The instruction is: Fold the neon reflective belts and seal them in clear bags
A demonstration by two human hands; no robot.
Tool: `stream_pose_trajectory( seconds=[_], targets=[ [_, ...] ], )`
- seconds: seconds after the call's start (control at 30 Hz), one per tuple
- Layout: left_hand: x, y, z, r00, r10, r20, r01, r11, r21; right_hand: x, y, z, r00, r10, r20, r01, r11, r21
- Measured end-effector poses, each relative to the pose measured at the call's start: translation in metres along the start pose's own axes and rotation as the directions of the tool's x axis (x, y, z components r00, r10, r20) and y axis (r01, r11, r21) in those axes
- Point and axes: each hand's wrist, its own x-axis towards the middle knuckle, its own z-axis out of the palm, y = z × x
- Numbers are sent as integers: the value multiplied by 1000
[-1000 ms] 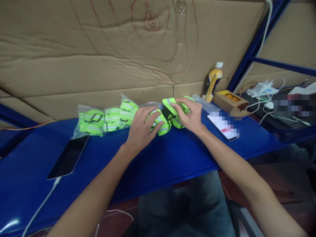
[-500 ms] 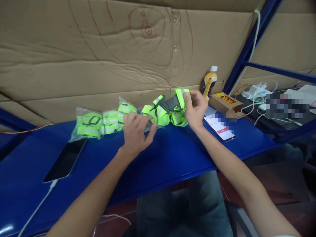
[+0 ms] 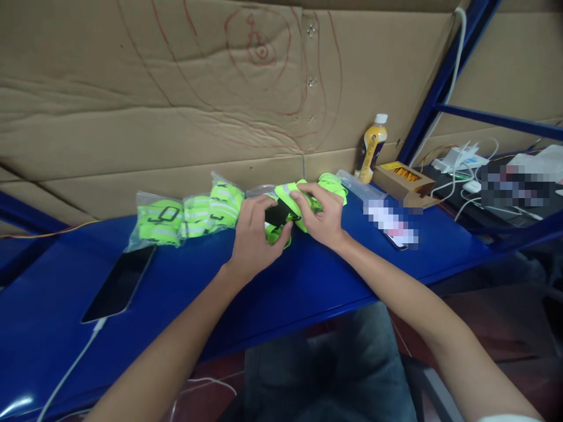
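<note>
A neon-green strap with grey reflective bands and black parts (image 3: 288, 205) lies bunched on the blue table (image 3: 308, 275). My left hand (image 3: 255, 237) grips its left side with curled fingers. My right hand (image 3: 320, 214) presses on its right side, fingers closed over the fabric. The middle of the bundle is partly hidden by my fingers. Just left of my hands sit clear plastic bags (image 3: 189, 217) holding more of the same green straps.
A dark phone (image 3: 116, 284) on a white cable lies at the left. A second phone (image 3: 393, 225) lies right of my hands. Behind it stand a juice bottle (image 3: 372, 149) and a small cardboard box (image 3: 402, 179). A cardboard wall (image 3: 176, 105) backs the table. Chargers and cables sit far right.
My right hand, which had lifted the strap up, has brought it back down onto the table. My left hand has closed on the bundle again.
</note>
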Motion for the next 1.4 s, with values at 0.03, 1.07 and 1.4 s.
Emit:
stream_pose_trajectory(
  seconds=[0.03,1.07,1.4],
  targets=[
    [1,1,-1,1000,-22,-17,22,1000,-4,0,0,0,1000,-14,0,14,1000,7],
    [4,-23,-15,982,59,178,-113,945,306,33,9,-40,834,-291,468,399,904,-150],
    [3,-12,-11,969,141,202,-192,948,256,20,24,-18,771,-120,625,91,993,77]
  ],
)
